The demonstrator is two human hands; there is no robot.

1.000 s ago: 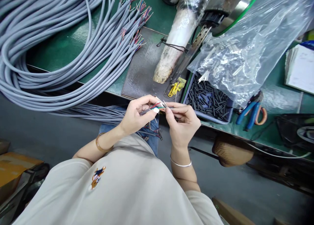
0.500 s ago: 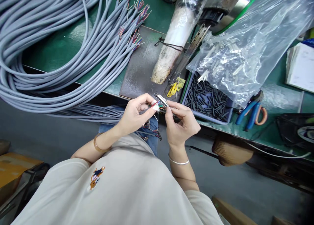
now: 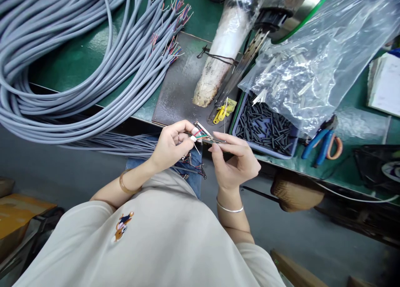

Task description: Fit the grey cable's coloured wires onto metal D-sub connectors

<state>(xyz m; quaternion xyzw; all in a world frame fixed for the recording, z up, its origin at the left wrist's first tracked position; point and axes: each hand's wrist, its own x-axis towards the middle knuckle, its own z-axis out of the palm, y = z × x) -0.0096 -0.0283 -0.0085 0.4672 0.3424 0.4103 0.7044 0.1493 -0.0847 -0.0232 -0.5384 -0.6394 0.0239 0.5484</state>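
My left hand (image 3: 173,143) is closed, pinching a small multi-pin connector (image 3: 202,130) and the thin coloured wires at its near side. Red, green, orange and white wires (image 3: 201,136) fan out from the left fingertips along the pin row. My right hand (image 3: 236,157) is at the connector's right end, its thumb and fingers bent around something thin and dark that I cannot make out. Below, on my lap, more wired connectors (image 3: 195,166) hang on grey cables. Just beyond my hands, yellow pieces (image 3: 224,112) lie on a dark board (image 3: 175,93).
A big bundle of grey cables (image 3: 93,91) with stripped ends covers the left of the bench. At right stands a bin (image 3: 289,153) of black tubes (image 3: 262,128), under a clear bag (image 3: 315,70). Blue-handled pliers (image 3: 325,147) lie beside it. A soldering tool with a wrapped sleeve (image 3: 215,66) reaches over the board.
My right hand has shifted slightly right, and its fingers have come off the connector body. The connector has tilted and moved a little left in my left hand, showing more of the wires.
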